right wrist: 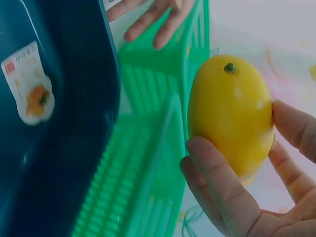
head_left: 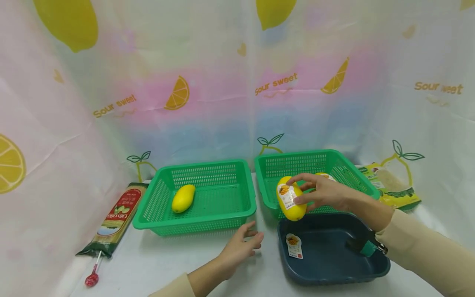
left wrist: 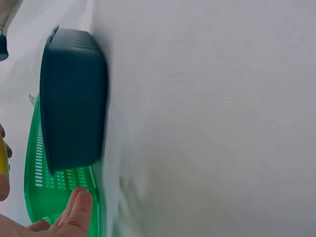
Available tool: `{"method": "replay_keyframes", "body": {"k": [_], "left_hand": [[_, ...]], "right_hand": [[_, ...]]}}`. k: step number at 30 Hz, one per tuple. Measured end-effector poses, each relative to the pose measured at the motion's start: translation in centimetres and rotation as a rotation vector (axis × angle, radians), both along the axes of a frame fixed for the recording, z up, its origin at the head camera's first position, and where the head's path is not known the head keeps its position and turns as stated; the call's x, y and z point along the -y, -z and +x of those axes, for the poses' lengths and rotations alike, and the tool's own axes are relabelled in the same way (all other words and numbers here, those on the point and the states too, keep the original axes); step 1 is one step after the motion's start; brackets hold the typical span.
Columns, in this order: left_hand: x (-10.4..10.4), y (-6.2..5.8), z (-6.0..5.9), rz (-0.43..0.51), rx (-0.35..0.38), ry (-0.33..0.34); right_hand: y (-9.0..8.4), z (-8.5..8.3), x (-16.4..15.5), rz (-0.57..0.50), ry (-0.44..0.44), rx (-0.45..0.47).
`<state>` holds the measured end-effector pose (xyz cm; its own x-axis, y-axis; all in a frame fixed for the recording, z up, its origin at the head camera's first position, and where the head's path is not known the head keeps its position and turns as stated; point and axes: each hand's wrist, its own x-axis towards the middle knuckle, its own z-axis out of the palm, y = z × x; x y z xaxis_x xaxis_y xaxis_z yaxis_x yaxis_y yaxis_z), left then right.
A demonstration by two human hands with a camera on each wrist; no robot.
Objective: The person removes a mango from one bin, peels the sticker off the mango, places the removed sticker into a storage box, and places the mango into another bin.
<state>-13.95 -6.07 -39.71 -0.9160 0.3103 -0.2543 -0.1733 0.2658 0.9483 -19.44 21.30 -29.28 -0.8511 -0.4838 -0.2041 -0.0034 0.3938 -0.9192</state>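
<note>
My right hand grips a yellow mango between fingers and thumb, above the gap where the right green basket meets the dark blue basin. The held mango bears a white printed sticker in the head view; from the right wrist its stem end shows. Another labelled mango lies in that basket, partly behind my hand. My left hand is relaxed and holds nothing, just in front of the left green basket. A plain mango lies in the left basket.
A mango sticker clings to the basin's left inner wall. Left of the baskets lie a red and green packet and a red lollipop. A yellow-green bag lies at the right. A lemon-print curtain hangs behind.
</note>
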Motion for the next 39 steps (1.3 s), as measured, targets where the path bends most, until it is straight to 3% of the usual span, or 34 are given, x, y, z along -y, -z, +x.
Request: {"method": "replay_keyframes", "body": {"k": [8, 17, 22, 29, 34, 39], "left_hand": [[4.1, -0.6, 2.0, -0.015, -0.001, 0.001], [5.9, -1.3, 2.8, -0.048, -0.021, -0.032], [6.3, -0.7, 3.1, -0.024, -0.043, -0.032], [6.5, 0.6, 3.3, -0.033, -0.031, -0.070], [6.8, 0.7, 3.2, -0.068, 0.020, -0.090], [6.9, 1.0, 3.3, -0.079, 0.024, -0.080]], "right_hand": [[1.3, 2.1, 2.9, -0.029, -0.084, 0.065], [4.0, 4.1, 5.4, -0.086, -0.183, 0.135], [5.4, 4.9, 7.5, -0.052, -0.155, 0.145], [7.9, 6.5, 10.9, -0.004, -0.128, 0.065], [9.4, 6.5, 12.5, -0.015, -0.088, 0.052], [10.2, 6.4, 13.0, -0.017, -0.071, 0.048]]}}
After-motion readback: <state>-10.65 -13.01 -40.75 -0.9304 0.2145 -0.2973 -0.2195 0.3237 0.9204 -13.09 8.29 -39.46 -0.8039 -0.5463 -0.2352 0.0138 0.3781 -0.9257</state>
